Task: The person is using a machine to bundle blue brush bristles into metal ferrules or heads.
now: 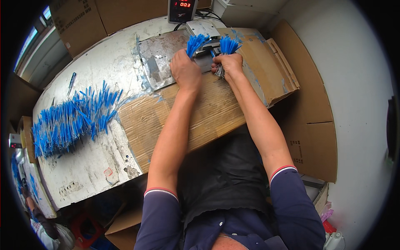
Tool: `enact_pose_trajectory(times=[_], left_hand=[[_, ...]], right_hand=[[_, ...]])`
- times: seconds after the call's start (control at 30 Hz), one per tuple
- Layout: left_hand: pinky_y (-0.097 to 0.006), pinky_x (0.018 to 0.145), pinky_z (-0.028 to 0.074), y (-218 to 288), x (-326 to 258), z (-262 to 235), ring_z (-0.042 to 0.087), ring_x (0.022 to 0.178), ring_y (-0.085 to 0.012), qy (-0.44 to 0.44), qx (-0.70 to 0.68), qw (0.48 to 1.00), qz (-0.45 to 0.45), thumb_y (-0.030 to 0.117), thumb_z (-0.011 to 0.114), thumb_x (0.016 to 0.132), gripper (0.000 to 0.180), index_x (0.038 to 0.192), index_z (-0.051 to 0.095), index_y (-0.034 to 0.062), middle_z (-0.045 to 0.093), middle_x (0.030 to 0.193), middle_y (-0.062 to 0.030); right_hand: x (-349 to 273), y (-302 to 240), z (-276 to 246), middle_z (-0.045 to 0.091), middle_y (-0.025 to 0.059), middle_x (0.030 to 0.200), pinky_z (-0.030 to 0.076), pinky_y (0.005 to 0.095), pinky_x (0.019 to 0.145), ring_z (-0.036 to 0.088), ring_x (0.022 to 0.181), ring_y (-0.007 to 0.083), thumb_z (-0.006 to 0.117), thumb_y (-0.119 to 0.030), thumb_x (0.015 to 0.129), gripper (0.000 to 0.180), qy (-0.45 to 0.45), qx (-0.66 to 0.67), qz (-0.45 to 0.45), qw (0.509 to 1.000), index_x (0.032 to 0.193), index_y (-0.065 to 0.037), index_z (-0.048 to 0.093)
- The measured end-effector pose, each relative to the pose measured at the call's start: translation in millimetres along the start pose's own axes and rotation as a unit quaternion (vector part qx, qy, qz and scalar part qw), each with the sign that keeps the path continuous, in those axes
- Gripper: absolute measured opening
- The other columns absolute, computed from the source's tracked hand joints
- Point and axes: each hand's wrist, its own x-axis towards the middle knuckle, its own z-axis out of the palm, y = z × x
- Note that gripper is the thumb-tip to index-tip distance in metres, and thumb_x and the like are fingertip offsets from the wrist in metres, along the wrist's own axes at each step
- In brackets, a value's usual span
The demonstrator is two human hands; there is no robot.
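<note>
My left hand (185,71) is closed around a bundle of thin blue-ended wire pieces (196,44), their blue ends sticking up above the fist. To its right, my right hand (231,63) grips a second bundle of blue-ended wires (228,45), with silvery wire ends hanging out below the fingers. One separate blue piece shows by the right thumb. Between and behind the hands sits a small metal device (203,29) with dark parts, partly hidden by the bundles. Both hands are just above the far edge of a flattened cardboard sheet (183,112).
A large heap of similar blue-ended wires (75,118) lies on the worn white table (100,160) at left, near a pen (72,83). A box with a red digital display (182,10) stands at the back. Cardboard (310,112) lines the right side. Another person (50,229) is at lower left.
</note>
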Motion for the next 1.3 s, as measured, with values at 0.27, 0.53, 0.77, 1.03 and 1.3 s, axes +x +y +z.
enact_pose_trajectory(times=[0.27,0.53,0.77,1.03,1.3], left_hand=[[-0.049,0.085,0.045,3,-1,-7,0.063,0.093,-0.0392,-0.063,-0.020,0.998,0.015,0.000,0.058,0.082,0.024,0.105,0.062,0.0037,0.068,0.094,-0.0179],[-0.050,0.079,0.048,5,-1,-6,0.066,0.088,-0.0407,-0.071,-0.023,0.997,0.014,0.005,0.061,0.086,0.017,0.103,0.064,0.0049,0.070,0.092,-0.0186],[-0.046,0.079,0.045,2,-1,-6,0.064,0.089,-0.0344,-0.071,-0.011,0.997,0.016,0.006,0.062,0.083,0.014,0.097,0.061,0.0047,0.067,0.089,-0.0150],[-0.046,0.078,0.045,4,-2,-6,0.064,0.088,-0.0340,-0.084,0.005,0.996,0.036,0.005,0.061,0.081,0.014,0.095,0.061,0.0048,0.067,0.088,-0.0142],[-0.047,0.076,0.048,2,-4,-5,0.064,0.091,-0.0380,-0.098,0.038,0.990,0.095,0.003,0.062,0.081,0.017,0.098,0.063,0.0036,0.065,0.090,-0.0163]], right_hand=[[-8,4,-16,0.066,0.0179,0.071,0.059,0.0384,0.048,0.067,0.056,0.0268,0.071,0.006,0.076,0.010,-0.059,0.099,-0.002,0.993,0.082,0.010,0.064],[-12,8,-27,0.067,0.0153,0.075,0.061,0.0372,0.053,0.068,0.062,0.0241,0.075,0.006,0.079,0.011,-0.089,0.107,-0.002,0.990,0.084,0.007,0.066],[-12,7,-36,0.068,0.0136,0.081,0.062,0.0376,0.061,0.069,0.070,0.0232,0.077,0.001,0.082,0.014,-0.130,0.072,0.019,0.989,0.091,0.006,0.067],[-14,9,-42,0.068,0.0120,0.081,0.062,0.0358,0.062,0.069,0.070,0.0227,0.078,-0.001,0.082,0.018,-0.145,0.109,-0.007,0.983,0.094,0.005,0.066],[-21,4,-34,0.062,0.0100,0.074,0.057,0.0342,0.051,0.065,0.060,0.0211,0.074,0.010,0.077,0.017,-0.097,0.053,0.005,0.994,0.083,0.003,0.060]])
